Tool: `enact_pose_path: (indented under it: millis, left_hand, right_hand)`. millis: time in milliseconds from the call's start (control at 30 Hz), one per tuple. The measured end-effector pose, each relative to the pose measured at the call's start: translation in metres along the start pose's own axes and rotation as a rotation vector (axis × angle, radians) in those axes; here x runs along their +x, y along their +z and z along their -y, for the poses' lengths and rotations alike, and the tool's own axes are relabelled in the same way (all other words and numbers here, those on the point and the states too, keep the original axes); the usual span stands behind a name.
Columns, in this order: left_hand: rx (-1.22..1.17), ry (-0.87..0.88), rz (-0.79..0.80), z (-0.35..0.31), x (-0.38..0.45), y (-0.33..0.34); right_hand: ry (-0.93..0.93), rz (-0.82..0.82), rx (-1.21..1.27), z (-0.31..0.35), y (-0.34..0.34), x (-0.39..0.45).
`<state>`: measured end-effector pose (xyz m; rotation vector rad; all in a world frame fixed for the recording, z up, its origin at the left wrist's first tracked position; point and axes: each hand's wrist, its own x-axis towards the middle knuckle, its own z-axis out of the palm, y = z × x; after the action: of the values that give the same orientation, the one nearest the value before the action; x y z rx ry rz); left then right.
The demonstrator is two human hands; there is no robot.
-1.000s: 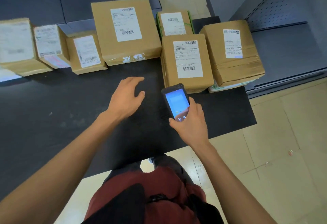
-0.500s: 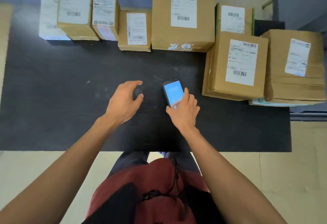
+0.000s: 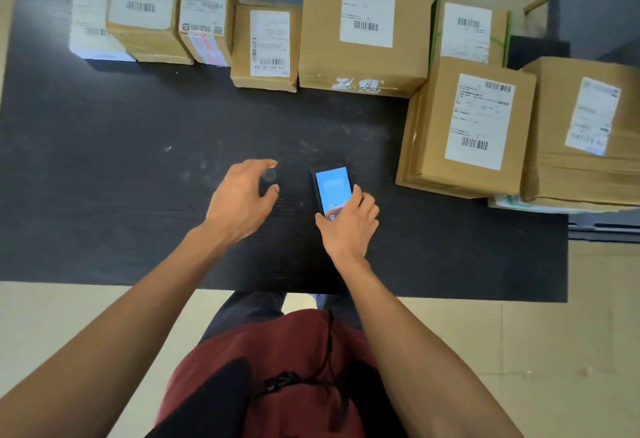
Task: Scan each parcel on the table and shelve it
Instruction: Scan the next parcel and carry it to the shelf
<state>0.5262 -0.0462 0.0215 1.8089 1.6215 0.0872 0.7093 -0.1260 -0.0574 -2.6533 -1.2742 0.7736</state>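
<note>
With the right hand (image 3: 348, 226) gripping the scanner (image 3: 333, 189) and the left hand (image 3: 239, 199) loosely open over the table (image 3: 104, 178), I'd aim squarely at the nearest parcel (image 3: 467, 127), far right, barcode facing up.

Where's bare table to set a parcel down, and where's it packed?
Free: the dark table left of the left hand, in front of the back row of parcels; also the near-right strip between the right hand holding the scanner and the table's right edge. Crowded: back edge and right corner, boxes side by side, some touching.
</note>
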Motion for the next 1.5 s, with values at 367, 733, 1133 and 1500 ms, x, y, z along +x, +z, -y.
enact_pose_path:
  millis: [367,733,1133,1500]
  left_hand:
    - [0.06,0.089,0.058,-0.038,0.014,0.012]
    - [-0.026,0.417,0.059,-0.15,0.049,0.056]
    - [-0.001,0.389,0.254,-0.202,0.078,0.098]
    - [-0.173,0.385,0.271,-0.186,0.069,0.092]
  right_hand:
    - [-0.037,0.023,0.002,-0.021,-0.034,-0.001]
    - [-0.105,-0.398,0.151,-0.105,-0.162,0.016]
    - [-0.12,-0.133,0.187,-0.163,-0.18,0.078]
    - [-0.078,-0.248,0.262,-0.142,-0.169,0.049]
